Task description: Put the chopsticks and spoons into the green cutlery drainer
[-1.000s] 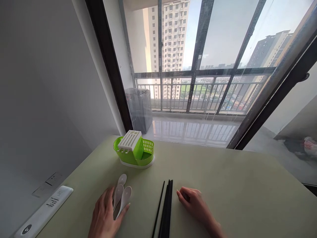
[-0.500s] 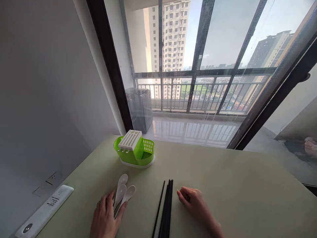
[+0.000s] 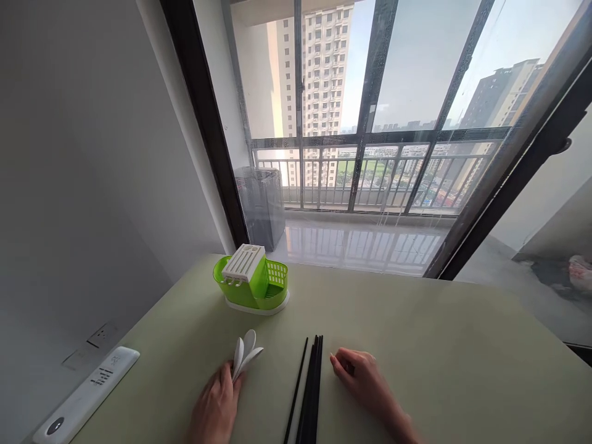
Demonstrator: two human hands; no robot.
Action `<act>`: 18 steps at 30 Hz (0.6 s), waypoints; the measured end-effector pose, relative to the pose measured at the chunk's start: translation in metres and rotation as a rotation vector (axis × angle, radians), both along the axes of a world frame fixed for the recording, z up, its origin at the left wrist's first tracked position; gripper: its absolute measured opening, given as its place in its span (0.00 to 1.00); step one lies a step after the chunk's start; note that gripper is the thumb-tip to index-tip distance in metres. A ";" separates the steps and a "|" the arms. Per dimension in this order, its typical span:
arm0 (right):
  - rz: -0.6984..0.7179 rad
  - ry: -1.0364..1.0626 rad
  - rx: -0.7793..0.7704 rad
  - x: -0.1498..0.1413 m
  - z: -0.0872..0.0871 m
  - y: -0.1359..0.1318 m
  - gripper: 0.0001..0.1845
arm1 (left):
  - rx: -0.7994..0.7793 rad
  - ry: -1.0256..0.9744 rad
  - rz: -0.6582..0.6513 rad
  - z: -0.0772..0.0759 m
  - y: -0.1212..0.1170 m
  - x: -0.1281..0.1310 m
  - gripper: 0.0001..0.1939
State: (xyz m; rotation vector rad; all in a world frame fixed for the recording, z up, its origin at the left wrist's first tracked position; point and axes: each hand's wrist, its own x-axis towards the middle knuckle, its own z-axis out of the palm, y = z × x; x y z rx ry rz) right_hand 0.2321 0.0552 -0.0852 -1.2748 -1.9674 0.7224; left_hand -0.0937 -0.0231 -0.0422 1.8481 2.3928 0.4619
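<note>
My left hand (image 3: 216, 407) is closed around the handles of three white spoons (image 3: 245, 356), whose bowls fan up and away from the pale green table (image 3: 416, 345). Several black chopsticks (image 3: 309, 388) lie side by side just right of that hand. My right hand (image 3: 363, 381) rests on the table right of the chopsticks, fingers curled loosely, holding nothing and not touching them. A green cutlery holder (image 3: 252, 280) with a white slotted insert stands further back on the left.
A white power strip (image 3: 83, 401) lies off the table's left edge below a wall socket (image 3: 100, 335). Behind the table a large window (image 3: 370, 123) looks onto a balcony with a railing and a grey covered box (image 3: 261, 203).
My left hand has gathered the three spoons, which lay flat on the table, and lifted them into a fan a little to the right. The right hand and chopsticks have stayed put.
</note>
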 end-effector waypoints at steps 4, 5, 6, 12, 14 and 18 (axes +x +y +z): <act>0.012 0.104 -0.081 0.001 0.000 0.002 0.26 | -0.089 -0.267 -0.045 0.013 0.001 0.029 0.24; 0.022 0.155 -0.122 0.002 0.001 0.002 0.27 | -0.111 -0.351 -0.062 0.018 0.002 0.040 0.23; 0.031 0.214 -0.169 0.003 0.003 0.002 0.27 | -0.138 -0.433 -0.080 0.024 0.002 0.052 0.23; -0.003 0.567 -0.286 0.015 0.019 0.007 0.23 | -0.243 -0.802 -0.280 0.054 0.006 0.123 0.24; 0.019 0.663 -0.287 0.020 0.018 0.011 0.26 | -0.266 -0.829 -0.334 0.057 0.008 0.141 0.25; 0.080 0.773 -0.277 0.025 0.010 0.016 0.31 | -0.300 -0.828 -0.335 0.050 0.015 0.170 0.25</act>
